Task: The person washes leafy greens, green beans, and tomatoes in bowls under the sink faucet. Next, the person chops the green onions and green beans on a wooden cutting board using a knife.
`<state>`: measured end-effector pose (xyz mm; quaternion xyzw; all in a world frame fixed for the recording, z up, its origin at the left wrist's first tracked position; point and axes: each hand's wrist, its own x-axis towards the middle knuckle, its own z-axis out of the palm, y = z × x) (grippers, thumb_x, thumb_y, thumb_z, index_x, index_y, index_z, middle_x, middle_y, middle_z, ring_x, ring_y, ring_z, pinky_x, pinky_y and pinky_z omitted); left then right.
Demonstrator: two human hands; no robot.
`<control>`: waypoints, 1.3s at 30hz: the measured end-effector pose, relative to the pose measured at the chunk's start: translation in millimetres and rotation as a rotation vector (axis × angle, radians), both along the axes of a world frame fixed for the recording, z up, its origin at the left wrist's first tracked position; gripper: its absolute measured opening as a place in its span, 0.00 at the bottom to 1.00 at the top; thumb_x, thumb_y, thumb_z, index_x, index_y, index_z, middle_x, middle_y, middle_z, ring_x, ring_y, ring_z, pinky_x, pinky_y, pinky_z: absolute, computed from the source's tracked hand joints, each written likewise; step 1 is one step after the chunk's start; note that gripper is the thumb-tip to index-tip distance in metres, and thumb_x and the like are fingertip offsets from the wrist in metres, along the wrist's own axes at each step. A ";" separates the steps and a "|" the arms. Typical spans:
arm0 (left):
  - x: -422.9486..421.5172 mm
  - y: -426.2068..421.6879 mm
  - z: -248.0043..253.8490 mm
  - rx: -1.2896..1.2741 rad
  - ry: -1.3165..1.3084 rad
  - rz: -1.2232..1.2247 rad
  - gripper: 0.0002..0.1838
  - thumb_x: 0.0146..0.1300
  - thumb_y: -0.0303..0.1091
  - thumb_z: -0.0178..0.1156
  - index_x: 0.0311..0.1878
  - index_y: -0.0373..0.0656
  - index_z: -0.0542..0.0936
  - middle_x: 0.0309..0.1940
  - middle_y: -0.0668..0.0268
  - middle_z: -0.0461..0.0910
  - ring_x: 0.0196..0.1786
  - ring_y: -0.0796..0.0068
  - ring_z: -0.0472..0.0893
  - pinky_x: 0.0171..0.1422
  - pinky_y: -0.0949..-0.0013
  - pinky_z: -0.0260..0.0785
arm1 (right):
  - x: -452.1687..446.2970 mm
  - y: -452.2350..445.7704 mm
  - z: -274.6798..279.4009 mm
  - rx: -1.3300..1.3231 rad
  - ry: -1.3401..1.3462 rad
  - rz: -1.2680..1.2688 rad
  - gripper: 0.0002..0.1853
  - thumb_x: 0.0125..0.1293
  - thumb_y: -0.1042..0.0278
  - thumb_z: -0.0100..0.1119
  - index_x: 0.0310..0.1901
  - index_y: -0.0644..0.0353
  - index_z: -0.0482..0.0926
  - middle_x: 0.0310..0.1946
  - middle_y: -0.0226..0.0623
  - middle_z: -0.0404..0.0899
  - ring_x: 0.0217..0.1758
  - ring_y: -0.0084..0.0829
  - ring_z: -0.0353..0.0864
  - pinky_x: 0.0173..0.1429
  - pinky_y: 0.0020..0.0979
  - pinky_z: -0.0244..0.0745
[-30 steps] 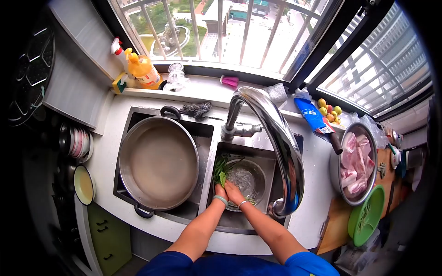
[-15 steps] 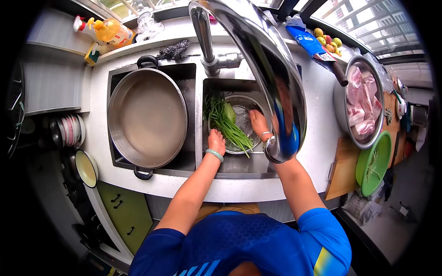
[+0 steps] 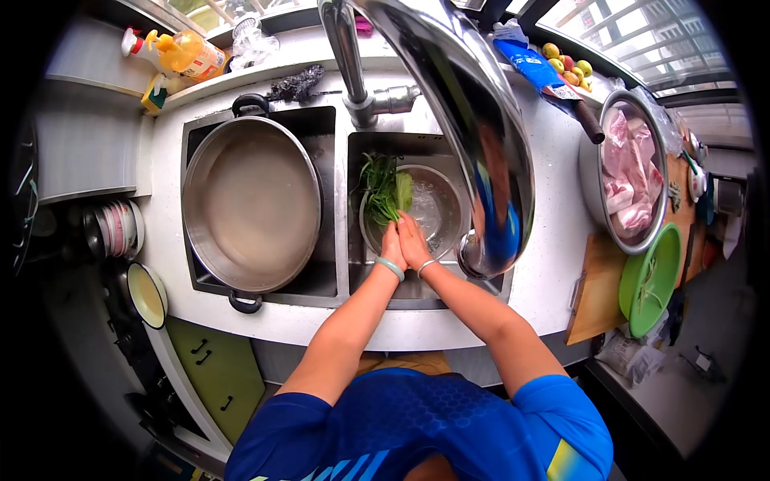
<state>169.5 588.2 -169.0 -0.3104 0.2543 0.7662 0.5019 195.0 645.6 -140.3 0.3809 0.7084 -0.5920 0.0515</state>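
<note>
Green leafy vegetables (image 3: pixel 385 188) lie at the left side of a metal bowl (image 3: pixel 461 210) in the right sink basin, with water in the bowl. My left hand (image 3: pixel 392 244) and my right hand (image 3: pixel 412 240) are pressed together at the bowl's near side, closed around the lower end of the greens. The leaves spread away from my fingertips toward the back left. A large chrome faucet (image 3: pixel 481 104) arches over the basin, its spout just right of the bowl.
A wide pot (image 3: pixel 253 204) of cloudy water fills the left basin. To the right stand a metal bowl of raw meat (image 3: pixel 634 172), a green basin (image 3: pixel 651 280), a cutting board (image 3: pixel 597 289) and a dark-handled knife (image 3: pixel 589 120). Bottles (image 3: pixel 192 54) stand at the back left.
My right hand has moved left from the bowl's right side and met my left hand. The greens, earlier spread across the bowl, are now gathered between both hands.
</note>
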 end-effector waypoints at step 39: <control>-24.2 -48.5 116.7 -0.327 0.192 -0.351 0.39 0.63 0.35 0.48 0.70 0.49 0.36 0.70 0.57 0.42 0.69 0.50 0.47 0.66 0.47 0.50 | -52.3 82.1 60.7 0.642 -0.553 1.355 0.27 0.59 0.72 0.45 0.63 0.58 0.58 0.45 0.49 0.77 0.49 0.45 0.77 0.47 0.40 0.73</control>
